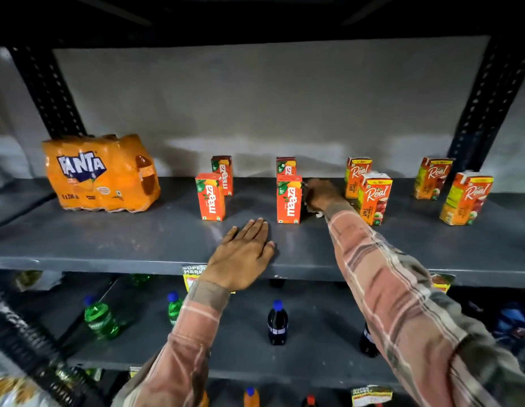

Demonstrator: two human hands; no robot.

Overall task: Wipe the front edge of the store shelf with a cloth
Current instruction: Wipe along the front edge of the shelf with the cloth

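The grey metal shelf (pixel 108 242) runs across the view, its front edge (pixel 79 264) just below my hands. My left hand (pixel 240 254) lies flat, palm down, fingers together, on the shelf at the front edge. My right hand (pixel 321 195) reaches deeper, between a Maaza carton (pixel 288 201) and a Real carton (pixel 373 199). It is closed over a small pale cloth (pixel 318 214), of which only a scrap shows under the wrist.
A Fanta multipack (pixel 99 174) stands at the left. More Maaza cartons (pixel 210 198) and Real cartons (pixel 465 199) dot the shelf. Black slotted uprights (pixel 484 104) frame the bay. Green bottles (pixel 101 318) and a dark bottle (pixel 277 323) stand on the lower shelf.
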